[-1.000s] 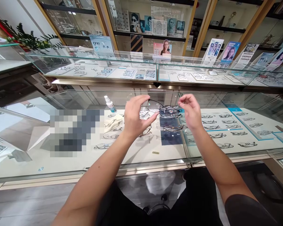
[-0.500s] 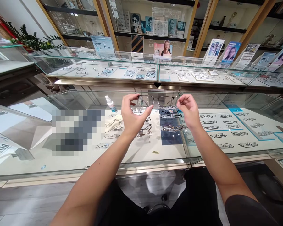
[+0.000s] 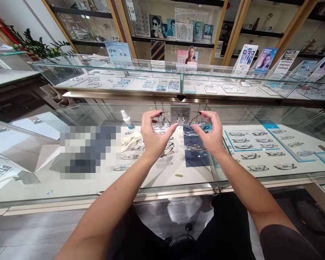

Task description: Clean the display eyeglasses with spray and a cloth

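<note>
Evenly raised hands, holding eyeglasses between them, forearms angled inward

Pixelated patch on the counter — bottle print illegibly tiny — dark sleeve cut off at the bottom edge

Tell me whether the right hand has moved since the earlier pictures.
Yes. Judged against the standing spray bottle, the right hand has moved left, toward the bottle and the left hand.

the eyeglasses look metal, the counter glossy glass.
</note>
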